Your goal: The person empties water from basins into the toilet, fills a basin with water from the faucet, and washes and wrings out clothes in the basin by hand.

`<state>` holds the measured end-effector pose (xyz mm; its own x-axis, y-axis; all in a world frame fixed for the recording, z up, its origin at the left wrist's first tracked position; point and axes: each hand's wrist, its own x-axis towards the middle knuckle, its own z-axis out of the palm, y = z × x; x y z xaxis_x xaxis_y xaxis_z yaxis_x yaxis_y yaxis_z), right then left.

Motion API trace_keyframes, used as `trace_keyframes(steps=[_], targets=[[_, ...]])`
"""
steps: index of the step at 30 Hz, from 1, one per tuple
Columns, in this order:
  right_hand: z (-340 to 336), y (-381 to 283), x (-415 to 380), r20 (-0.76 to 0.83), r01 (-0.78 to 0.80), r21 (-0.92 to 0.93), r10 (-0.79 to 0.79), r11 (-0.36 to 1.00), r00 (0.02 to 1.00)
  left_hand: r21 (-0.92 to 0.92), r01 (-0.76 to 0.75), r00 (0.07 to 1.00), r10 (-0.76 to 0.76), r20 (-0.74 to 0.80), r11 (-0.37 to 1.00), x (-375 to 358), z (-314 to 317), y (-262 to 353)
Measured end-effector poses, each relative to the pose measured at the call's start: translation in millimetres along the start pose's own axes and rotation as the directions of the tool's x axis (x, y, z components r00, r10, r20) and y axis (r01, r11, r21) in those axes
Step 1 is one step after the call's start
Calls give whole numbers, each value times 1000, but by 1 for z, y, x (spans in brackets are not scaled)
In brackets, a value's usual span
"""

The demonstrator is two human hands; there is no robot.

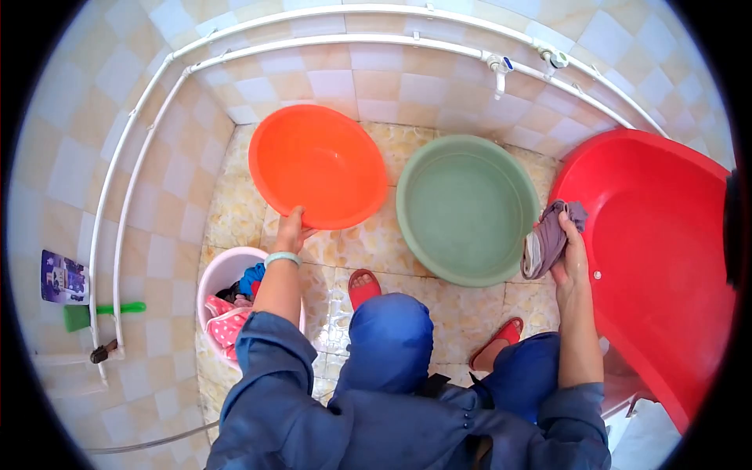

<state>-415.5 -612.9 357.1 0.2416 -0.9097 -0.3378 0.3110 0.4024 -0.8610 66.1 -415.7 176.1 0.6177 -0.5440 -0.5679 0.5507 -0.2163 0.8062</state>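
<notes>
Left hand [291,229] grips the near rim of a round orange plastic basin [317,164], which sits tilted against the tiled wall. Right hand [572,254] is closed around a crumpled mauve cloth [548,235], held between a round green plastic basin [468,207] and a large red plastic tub [658,258]. A pink bucket [223,270] of clothes stands beside the left forearm.

Bright, even daylight fills the scene, with no hard shadows. The fisheye lens bends the wall pipes [313,43] above both hands into arcs and leaves black corners. Focus is sharp around the left hand [291,229] and right hand [572,258]; soft glare sits on the floor tiles [368,243] between them.
</notes>
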Motion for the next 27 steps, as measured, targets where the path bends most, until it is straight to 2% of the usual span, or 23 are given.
trace_keyframes(steps=[3,4,6,9,12,15,18,21,24,27], targets=[[-2,-5,-7,19,1,-2,-1,1000,1000,126,-226,968,238,-85,966,-23,2,14],[-4,-5,-7,23,7,-1,-7,1000,1000,309,-345,906,400,-135,886,-23,-1,11],[-8,-6,-7,27,22,3,-22,1000,999,645,-474,705,697,-129,599,-28,-3,5],[-6,-10,-12,12,36,13,-36,999,999,731,-457,683,727,-76,506,-56,7,10],[-7,-12,-15,19,29,-2,-28,1000,999,746,-527,605,796,-8,408,-61,14,13],[-8,-12,-16,28,42,7,-42,999,999,789,-536,566,821,72,301,-67,22,24],[-9,-13,-19,0,33,17,-33,999,999,810,-526,584,803,122,260,-67,19,28],[-7,-16,-21,17,20,7,-20,1000,1000,793,-587,491,850,188,165,-72,15,30],[-9,-15,-18,51,9,2,-9,1000,999,802,-570,509,843,175,178,-78,12,29],[-8,-12,-15,47,24,5,-24,1000,999,799,-580,477,861,175,159,-77,7,27]])
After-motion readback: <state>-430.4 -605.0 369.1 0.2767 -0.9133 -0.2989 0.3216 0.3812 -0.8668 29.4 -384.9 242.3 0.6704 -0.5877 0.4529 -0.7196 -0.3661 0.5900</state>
